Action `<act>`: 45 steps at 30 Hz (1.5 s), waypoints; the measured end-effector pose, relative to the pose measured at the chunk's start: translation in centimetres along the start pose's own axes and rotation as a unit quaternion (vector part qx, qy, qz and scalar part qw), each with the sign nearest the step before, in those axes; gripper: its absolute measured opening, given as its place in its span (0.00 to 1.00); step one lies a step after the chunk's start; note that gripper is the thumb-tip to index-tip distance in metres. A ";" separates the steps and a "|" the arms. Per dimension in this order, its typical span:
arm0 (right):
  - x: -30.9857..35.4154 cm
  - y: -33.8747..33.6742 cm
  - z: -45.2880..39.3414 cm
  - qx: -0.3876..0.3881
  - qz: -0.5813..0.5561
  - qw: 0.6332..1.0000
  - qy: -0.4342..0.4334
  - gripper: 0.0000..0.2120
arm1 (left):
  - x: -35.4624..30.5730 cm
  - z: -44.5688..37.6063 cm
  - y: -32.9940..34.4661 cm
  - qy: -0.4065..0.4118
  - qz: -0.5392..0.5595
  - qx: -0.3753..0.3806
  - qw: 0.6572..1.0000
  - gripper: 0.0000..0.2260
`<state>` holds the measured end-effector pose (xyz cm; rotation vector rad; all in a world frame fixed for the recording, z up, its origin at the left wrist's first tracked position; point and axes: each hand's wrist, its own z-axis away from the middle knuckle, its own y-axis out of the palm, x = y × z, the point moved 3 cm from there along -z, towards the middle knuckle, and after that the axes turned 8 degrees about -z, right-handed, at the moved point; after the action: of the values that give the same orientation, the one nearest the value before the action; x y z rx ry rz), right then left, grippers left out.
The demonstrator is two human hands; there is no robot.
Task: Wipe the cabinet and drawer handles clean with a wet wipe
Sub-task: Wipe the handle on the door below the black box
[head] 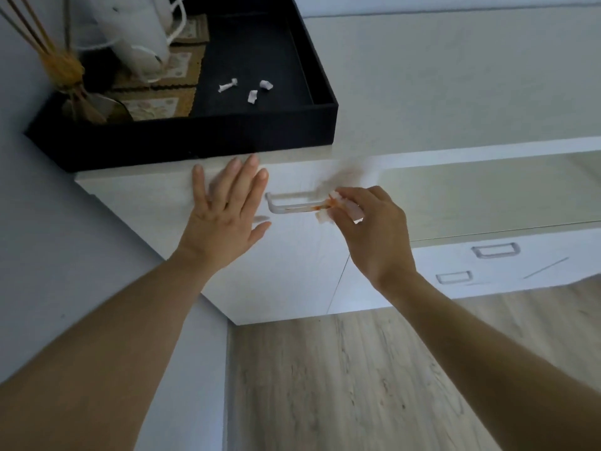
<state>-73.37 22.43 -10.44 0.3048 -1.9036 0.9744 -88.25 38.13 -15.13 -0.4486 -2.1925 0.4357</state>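
Observation:
A pale metal handle [286, 208] sits on the white top drawer front [292, 255] of the cabinet. An orange-red smear runs along the handle's right part. My right hand [370, 232] pinches a small white wet wipe [328, 211], stained orange, against the handle's right end. My left hand [224, 216] lies flat with fingers spread on the drawer front, just left of the handle.
A black tray [227, 138] on the cabinet top holds three crumpled white scraps [252, 96], cork mats, a white bag and a reed diffuser [70, 79]. Two more handles [496, 250] show on lower drawers at the right. Wood floor [341, 385] lies below; a grey wall stands left.

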 end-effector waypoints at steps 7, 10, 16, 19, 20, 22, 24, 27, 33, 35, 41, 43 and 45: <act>-1.0 0.9 0.8 -0.091 -0.068 0.993 0.016 0.11 | -0.7 -0.3 2.0 -0.026 0.011 -0.098 0.995 0.38; -1.0 1.2 1.1 -0.114 -0.072 0.991 0.009 0.11 | -0.6 -0.7 1.6 -0.045 0.024 -0.123 0.991 0.33; -1.1 0.4 1.7 -0.176 -0.106 0.978 0.045 0.12 | -0.3 -0.8 1.4 0.001 0.006 -0.134 0.991 0.32; -0.9 0.5 1.4 -0.193 -0.111 0.974 0.053 0.12 | -0.6 -0.5 2.0 0.006 -0.037 -0.140 0.989 0.33; -0.9 0.7 1.2 -0.193 -0.123 0.972 0.057 0.11 | -0.8 -0.7 2.2 -0.001 -0.040 -0.152 0.988 0.33; -1.1 1.4 0.8 -0.189 -0.158 0.967 0.063 0.11 | -0.9 -0.9 2.6 -0.013 -0.044 -0.179 0.983 0.33; -1.5 2.0 0.7 -0.195 -0.171 0.964 0.058 0.11 | -1.0 -0.9 3.1 -0.011 -0.045 -0.202 0.978 0.33; -1.9 2.8 0.9 -0.207 -0.149 0.967 0.026 0.13 | -1.2 -1.0 3.4 -0.012 -0.057 -0.227 0.972 0.33; -2.3 3.9 0.8 -0.252 -0.161 0.954 -0.009 0.11 | -1.3 -1.0 3.6 -0.017 -0.063 -0.228 0.972 0.33; -2.6 4.2 0.6 -0.278 -0.224 0.934 0.028 0.10 | -1.5 -0.8 3.8 -0.009 -0.069 -0.226 0.972 0.32; -4.0 5.9 1.7 -0.295 -0.364 0.871 0.146 0.10 | -1.6 -0.7 3.7 -0.004 -0.066 -0.227 0.972 0.31; -4.3 5.8 1.2 -0.286 -0.421 0.846 0.162 0.08 | -1.6 -0.6 3.7 -0.005 -0.068 -0.229 0.971 0.31; -4.2 5.3 0.3 -0.284 -0.479 0.815 0.159 0.09 | -1.7 -0.6 3.7 -0.005 -0.057 -0.235 0.970 0.30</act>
<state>-74.38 24.86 -16.66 0.6082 -1.3467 -0.2255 -86.16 40.68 -17.61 -0.5677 -2.3131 -0.1519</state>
